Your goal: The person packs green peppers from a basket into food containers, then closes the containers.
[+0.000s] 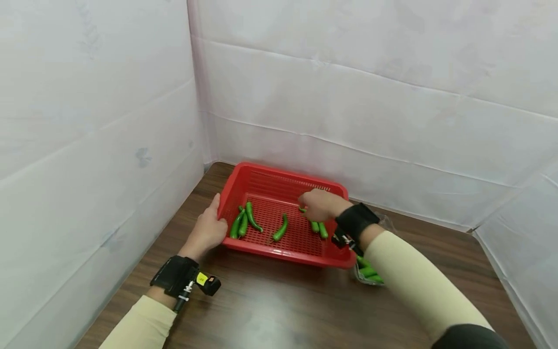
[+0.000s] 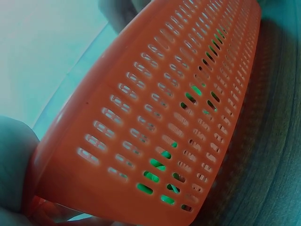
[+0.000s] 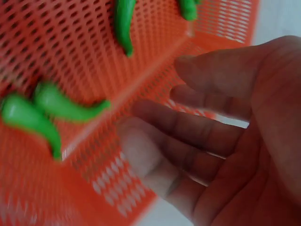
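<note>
A red slotted basket (image 1: 279, 173) stands on the dark wooden table (image 1: 279, 310). My left hand (image 1: 207, 230) holds its left wall, thumb up along the rim; the left wrist view shows that wall (image 2: 155, 94) close up with my palm (image 2: 14, 160) against it. My right hand (image 1: 320, 204) hovers inside the basket at its right end, fingers (image 3: 188, 127) loosely spread and holding nothing. Two green peppers (image 3: 47, 110) lie on the basket floor just beside those fingers. More peppers lie at the left (image 1: 244, 220) and one in the middle (image 1: 281, 229).
A clear container (image 1: 369, 272) with green peppers sits on the table to the right of the basket, partly hidden by my right forearm. White cloth walls (image 1: 348, 121) close the table in at the back and both sides.
</note>
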The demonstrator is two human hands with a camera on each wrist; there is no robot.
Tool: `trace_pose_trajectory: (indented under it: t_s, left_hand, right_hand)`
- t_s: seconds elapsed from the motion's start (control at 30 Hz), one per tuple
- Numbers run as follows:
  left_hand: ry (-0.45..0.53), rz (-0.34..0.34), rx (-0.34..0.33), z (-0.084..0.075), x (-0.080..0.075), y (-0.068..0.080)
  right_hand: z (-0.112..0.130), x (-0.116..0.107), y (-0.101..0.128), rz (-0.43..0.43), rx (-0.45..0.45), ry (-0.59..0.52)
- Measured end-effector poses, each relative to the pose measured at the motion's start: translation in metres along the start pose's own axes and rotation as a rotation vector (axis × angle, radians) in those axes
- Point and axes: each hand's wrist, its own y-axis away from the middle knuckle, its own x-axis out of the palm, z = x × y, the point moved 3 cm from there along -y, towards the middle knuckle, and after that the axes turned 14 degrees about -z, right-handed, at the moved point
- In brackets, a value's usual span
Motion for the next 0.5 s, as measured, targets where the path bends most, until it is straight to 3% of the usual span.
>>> trace_pose_trajectory:
  t_s: [0.2, 0.4, 0.5]
  left_hand:
    - [0.020, -0.008, -0.012, -0.004, 0.009, 0.005]
    - [0.037, -0.022, -0.010, -0.009, 0.016, 0.012]
    - [0.045, -0.030, -0.008, -0.012, 0.018, 0.015]
  right_hand:
    - [0.007, 0.038, -0.034, 0.113, 0.146, -0.042]
    - [0.008, 0.066, -0.041, 0.118, 0.212, -0.058]
    - [0.006, 0.075, -0.040, 0.113, 0.261, -0.123]
